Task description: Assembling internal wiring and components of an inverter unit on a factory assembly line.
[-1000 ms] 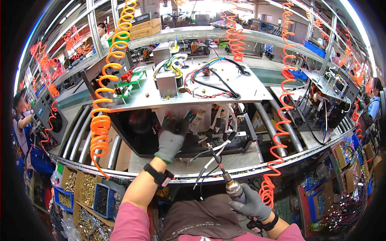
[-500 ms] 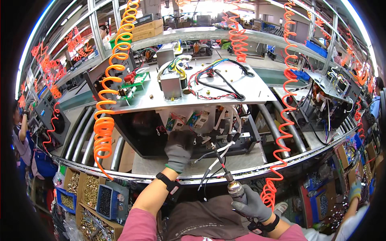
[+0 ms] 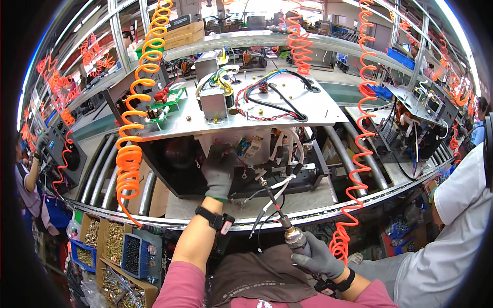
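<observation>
My left hand (image 3: pixel 219 177), in a grey glove, reaches into the dark open-fronted metal housing (image 3: pixel 177 179), beside a small circuit board (image 3: pixel 251 147). Its fingers are lost in shadow, so their grip cannot be made out. In my gloved right hand (image 3: pixel 326 257) is a power screwdriver (image 3: pixel 295 237), its long bit slanting up and left toward the housing's front. Loose white cables (image 3: pixel 277 192) hang out over the front edge near the bit. On top of the housing, a silver panel (image 3: pixel 205 127) carries a transformer (image 3: pixel 213 104) and coloured wires (image 3: pixel 275 102).
An orange coiled hose (image 3: pixel 128 164) hangs at the left, and a red one (image 3: pixel 362 128) at the right. Screw bins (image 3: pixel 134 254) stand lower left. Metal rollers (image 3: pixel 105 172) flank the housing. Another part-built unit (image 3: pixel 411 128) sits right. A co-worker's sleeve (image 3: pixel 462 179) is close on my right.
My left hand has gone further into the housing. The screwdriver in my right hand has shifted slightly left. A co-worker has come closer on the right, and the whole view has shifted a little.
</observation>
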The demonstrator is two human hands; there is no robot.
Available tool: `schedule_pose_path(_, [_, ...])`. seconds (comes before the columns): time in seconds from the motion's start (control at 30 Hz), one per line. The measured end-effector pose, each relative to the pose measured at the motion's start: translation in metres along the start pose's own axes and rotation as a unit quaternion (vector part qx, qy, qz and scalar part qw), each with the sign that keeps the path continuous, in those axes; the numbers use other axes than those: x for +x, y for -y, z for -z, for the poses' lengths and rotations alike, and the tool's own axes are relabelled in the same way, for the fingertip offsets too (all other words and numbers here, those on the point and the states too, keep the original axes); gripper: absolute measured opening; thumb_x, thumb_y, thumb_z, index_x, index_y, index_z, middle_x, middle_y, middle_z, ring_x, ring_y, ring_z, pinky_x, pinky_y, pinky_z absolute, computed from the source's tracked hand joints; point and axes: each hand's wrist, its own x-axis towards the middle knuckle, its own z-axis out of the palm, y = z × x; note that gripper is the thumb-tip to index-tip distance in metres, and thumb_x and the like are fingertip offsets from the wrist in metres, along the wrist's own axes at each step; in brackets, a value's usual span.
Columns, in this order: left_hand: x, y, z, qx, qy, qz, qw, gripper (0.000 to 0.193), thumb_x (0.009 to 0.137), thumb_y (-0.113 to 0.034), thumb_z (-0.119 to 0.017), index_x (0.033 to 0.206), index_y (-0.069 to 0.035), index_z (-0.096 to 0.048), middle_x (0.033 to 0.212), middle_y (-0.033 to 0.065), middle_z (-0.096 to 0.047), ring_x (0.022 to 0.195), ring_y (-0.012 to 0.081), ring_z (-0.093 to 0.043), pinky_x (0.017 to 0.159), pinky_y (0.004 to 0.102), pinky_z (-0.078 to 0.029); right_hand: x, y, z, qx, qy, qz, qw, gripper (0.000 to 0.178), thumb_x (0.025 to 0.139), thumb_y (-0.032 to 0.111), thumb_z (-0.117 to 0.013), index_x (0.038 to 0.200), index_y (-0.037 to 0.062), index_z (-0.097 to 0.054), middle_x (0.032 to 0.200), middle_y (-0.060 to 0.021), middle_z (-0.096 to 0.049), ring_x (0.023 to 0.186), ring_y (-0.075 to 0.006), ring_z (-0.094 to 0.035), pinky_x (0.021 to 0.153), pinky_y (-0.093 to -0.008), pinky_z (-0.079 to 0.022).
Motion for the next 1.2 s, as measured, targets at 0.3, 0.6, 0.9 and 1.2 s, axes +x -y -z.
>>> schedule_pose_path(0.3, [-0.033, -0.019, 0.038, -0.318, 0.174, 0.269, 0.892, 0.038, 0.093, -0.020, -0.066, 0.126, -0.002, -0.062, 0.103, 0.0041, -0.068, 0.081, 0.0075, -0.063, 0.057, 0.0215, -0.052, 0.006, -0.004, -0.010, 0.063, 0.008, -0.032, 0.997, 0.041, 0.085, 0.021, -0.074, 0.117, 0.0028, -0.054, 0.097, -0.0075, -0.062, 0.088, -0.0119, -0.057, 0.081, -0.0314, -0.049])
schedule_pose_path(0.6, [-0.028, -0.030, 0.048, -0.271, 0.230, 0.498, 0.791, 0.026, 0.095, -0.016, -0.056, 0.118, -0.004, -0.058, 0.106, 0.0107, -0.069, 0.057, 0.0150, -0.063, 0.041, 0.0233, -0.045, 0.011, 0.003, -0.021, 0.072, -0.010, -0.035, 0.997, 0.033, 0.088, 0.014, -0.068, 0.115, 0.0033, -0.052, 0.089, -0.0027, -0.057, 0.076, -0.0082, -0.053, 0.069, -0.0267, -0.046])
schedule_pose_path(0.9, [-0.022, 0.011, 0.046, -0.489, 0.284, 0.624, 0.540, 0.018, 0.094, -0.028, -0.065, 0.104, -0.014, -0.061, 0.090, 0.0046, -0.065, 0.056, 0.0081, -0.053, 0.037, 0.0178, -0.030, 0.019, 0.005, -0.025, 0.091, 0.011, -0.032, 0.995, 0.030, 0.090, 0.013, -0.064, 0.114, 0.0036, -0.049, 0.084, -0.0015, -0.056, 0.067, -0.0061, -0.051, 0.061, -0.0238, -0.044])
schedule_pose_path(1.2, [-0.026, -0.005, 0.034, -0.478, 0.217, 0.640, 0.560, 0.024, 0.085, -0.026, -0.078, 0.099, -0.015, -0.062, 0.090, 0.0003, -0.063, 0.063, 0.0101, -0.053, 0.046, 0.0185, -0.042, 0.028, 0.011, -0.030, 0.198, 0.042, -0.137, 0.970, 0.038, 0.092, 0.022, -0.067, 0.120, 0.0017, -0.052, 0.096, -0.0031, -0.059, 0.082, -0.0063, -0.053, 0.074, -0.0246, -0.046])
